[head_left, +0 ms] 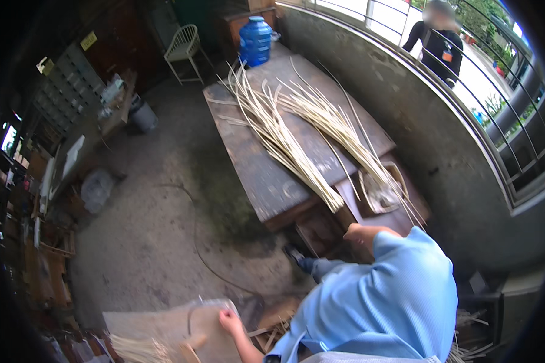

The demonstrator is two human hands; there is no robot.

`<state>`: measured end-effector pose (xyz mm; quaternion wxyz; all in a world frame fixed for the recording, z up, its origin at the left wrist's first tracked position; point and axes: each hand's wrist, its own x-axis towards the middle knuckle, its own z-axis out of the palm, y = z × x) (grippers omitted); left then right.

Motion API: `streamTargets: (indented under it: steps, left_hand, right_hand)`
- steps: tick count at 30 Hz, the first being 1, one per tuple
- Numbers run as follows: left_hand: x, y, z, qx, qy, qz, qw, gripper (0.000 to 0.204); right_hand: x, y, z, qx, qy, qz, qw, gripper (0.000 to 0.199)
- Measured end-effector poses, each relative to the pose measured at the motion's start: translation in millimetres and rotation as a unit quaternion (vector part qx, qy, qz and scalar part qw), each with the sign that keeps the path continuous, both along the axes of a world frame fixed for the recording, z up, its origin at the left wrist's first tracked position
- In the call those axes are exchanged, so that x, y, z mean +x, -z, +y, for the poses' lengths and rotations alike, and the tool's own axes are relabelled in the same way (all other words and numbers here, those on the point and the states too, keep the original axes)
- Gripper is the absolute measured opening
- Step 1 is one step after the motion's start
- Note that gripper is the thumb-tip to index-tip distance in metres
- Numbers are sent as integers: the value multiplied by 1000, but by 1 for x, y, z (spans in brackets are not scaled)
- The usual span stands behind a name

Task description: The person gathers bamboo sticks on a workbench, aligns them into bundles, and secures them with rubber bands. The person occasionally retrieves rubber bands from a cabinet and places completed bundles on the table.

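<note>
My right hand (360, 235) is at the near end of the dark table (248, 175), its fingers curled beside a brown piece; whether it grips that is too blurred to make out. Just beyond it lie the cut ends of a bundle of pale split strips (284, 148). A second bundle of strips (339, 127) lies to its right, reaching over a basket (399, 181). Low at the left, my left hand (229, 320) is closed at the edge of a pale board or sheet (145, 320). Anything in its fingers is hidden.
A blue water bottle (255, 42) stands at the table's far end, near a white chair (184, 51). Along the right runs a wall with a barred window (496, 115); a person (436, 48) is outside. More strips (139, 349) lie lower left. A cord (197, 242) crosses the floor.
</note>
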<state>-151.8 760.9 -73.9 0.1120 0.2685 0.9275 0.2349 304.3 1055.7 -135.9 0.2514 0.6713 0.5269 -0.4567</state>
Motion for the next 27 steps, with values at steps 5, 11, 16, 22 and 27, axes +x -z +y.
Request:
streamTargets:
  steps: [5, 11, 16, 22, 27]
  left_hand:
    - [-35, -16, 41, -173, -109, -280, 938, 32]
    - [-53, -34, 69, -299, 69, -281, 909, 44]
    - [-65, -24, 144, -27, 48, -431, 901, 33]
    - [-131, -7, 259, -41, 136, -432, 891, 40]
    - [-280, -3, 348, -175, 238, -397, 869, 52]
  right_hand:
    - [-139, 3, 120, 79, 129, 294, 944, 29]
    - [-247, 2, 178, 179, -126, 113, 969, 48]
    - [-300, 2, 215, 126, -281, 70, 949, 69]
    - [-384, 13, 281, 55, -184, -46, 980, 99]
    - [-476, 22, 346, 64, -25, -87, 994, 105]
